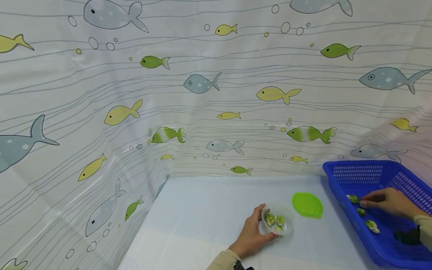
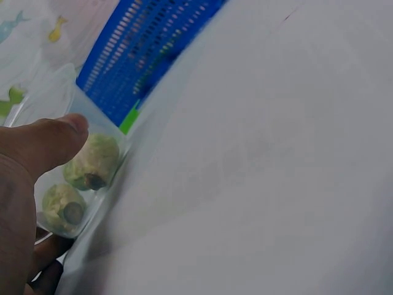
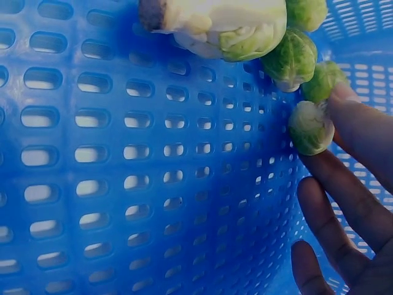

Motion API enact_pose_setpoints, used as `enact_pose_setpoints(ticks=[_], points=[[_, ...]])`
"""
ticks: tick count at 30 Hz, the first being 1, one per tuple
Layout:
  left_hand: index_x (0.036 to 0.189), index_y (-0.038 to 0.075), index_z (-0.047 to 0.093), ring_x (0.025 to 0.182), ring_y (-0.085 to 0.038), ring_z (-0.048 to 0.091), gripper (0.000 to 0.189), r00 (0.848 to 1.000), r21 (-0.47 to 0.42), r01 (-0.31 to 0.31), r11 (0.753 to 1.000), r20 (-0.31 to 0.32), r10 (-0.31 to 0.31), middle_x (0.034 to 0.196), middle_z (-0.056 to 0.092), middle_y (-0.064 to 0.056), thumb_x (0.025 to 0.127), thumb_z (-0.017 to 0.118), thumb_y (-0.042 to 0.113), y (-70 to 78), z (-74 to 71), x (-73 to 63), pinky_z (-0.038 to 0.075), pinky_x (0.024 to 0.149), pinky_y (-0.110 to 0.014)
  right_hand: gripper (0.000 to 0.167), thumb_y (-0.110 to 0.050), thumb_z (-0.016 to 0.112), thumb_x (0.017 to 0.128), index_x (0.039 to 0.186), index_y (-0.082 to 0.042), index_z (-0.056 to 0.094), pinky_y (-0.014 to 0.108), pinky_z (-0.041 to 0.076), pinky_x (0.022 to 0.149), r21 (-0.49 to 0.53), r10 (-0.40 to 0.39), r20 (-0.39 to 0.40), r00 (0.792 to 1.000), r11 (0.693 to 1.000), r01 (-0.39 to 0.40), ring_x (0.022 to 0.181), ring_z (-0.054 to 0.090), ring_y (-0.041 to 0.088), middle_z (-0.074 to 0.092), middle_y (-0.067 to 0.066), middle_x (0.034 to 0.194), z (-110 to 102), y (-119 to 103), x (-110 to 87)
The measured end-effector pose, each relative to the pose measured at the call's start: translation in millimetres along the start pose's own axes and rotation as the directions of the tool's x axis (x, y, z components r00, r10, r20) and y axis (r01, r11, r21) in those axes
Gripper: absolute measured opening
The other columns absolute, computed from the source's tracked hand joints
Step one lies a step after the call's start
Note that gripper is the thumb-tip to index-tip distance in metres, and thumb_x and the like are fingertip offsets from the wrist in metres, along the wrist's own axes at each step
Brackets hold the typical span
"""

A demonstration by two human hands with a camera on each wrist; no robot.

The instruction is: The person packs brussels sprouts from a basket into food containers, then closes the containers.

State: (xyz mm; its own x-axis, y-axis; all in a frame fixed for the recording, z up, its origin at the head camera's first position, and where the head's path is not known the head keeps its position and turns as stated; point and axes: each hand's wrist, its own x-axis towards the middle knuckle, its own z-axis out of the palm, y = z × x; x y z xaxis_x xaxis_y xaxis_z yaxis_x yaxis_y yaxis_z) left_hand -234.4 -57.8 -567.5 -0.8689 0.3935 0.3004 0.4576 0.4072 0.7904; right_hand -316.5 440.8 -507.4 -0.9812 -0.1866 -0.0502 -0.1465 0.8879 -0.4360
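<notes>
My left hand (image 1: 252,235) grips a clear plastic container (image 1: 287,227) by its sides, thumb on one side and fingers on the other. Several Brussels sprouts (image 1: 280,221) lie inside it; two of them (image 2: 92,161) show through its wall in the left wrist view. Inside the blue basket (image 1: 351,225), my right hand (image 1: 391,202) pinches a small Brussels sprout (image 3: 311,127) between thumb and index finger. Other sprouts lie close by along the basket's side, among them a larger, paler one (image 3: 230,27).
A bright green lid (image 1: 307,204) lies on the white table (image 1: 202,210) between the container and the basket. Something dark (image 1: 406,237) is under my right wrist, its kind unclear. A fish-patterned curtain (image 1: 209,105) surrounds the table at the back and left.
</notes>
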Motion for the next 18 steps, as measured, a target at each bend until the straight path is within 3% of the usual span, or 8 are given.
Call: enact_pose_setpoints(ticks=[6, 18], points=[[0.159, 0.004, 0.035, 0.136, -0.021, 0.061, 0.093, 0.999, 0.006, -0.032, 0.999, -0.001, 0.033, 0.15, 0.062, -0.015, 0.087, 0.088, 0.03, 0.3, -0.4, 0.2, 0.05, 0.113, -0.033, 0.048, -0.042, 0.08, 0.094, 0.108, 0.004, 0.079, 0.06, 0.06, 0.08, 0.015, -0.014, 0.001, 1.0, 1.0, 0.014, 0.092, 0.074, 0.038, 0.079, 0.02, 0.1, 0.0, 1.1, 0.4], [0.159, 0.005, 0.035, 0.137, -0.019, 0.061, 0.093, 1.0, 0.004, -0.021, 1.0, -0.003, 0.021, 0.151, 0.062, -0.014, 0.087, 0.088, 0.03, 1.0, -0.2, -0.5, 0.049, 0.114, -0.033, 0.051, -0.041, 0.083, 0.091, 0.109, 0.007, 0.077, 0.058, 0.06, 0.08, 0.046, -0.006, 0.009, 1.0, 0.999, 0.005, 0.091, 0.075, 0.036, 0.079, 0.018, 0.1, 0.6, -1.3, -0.4]])
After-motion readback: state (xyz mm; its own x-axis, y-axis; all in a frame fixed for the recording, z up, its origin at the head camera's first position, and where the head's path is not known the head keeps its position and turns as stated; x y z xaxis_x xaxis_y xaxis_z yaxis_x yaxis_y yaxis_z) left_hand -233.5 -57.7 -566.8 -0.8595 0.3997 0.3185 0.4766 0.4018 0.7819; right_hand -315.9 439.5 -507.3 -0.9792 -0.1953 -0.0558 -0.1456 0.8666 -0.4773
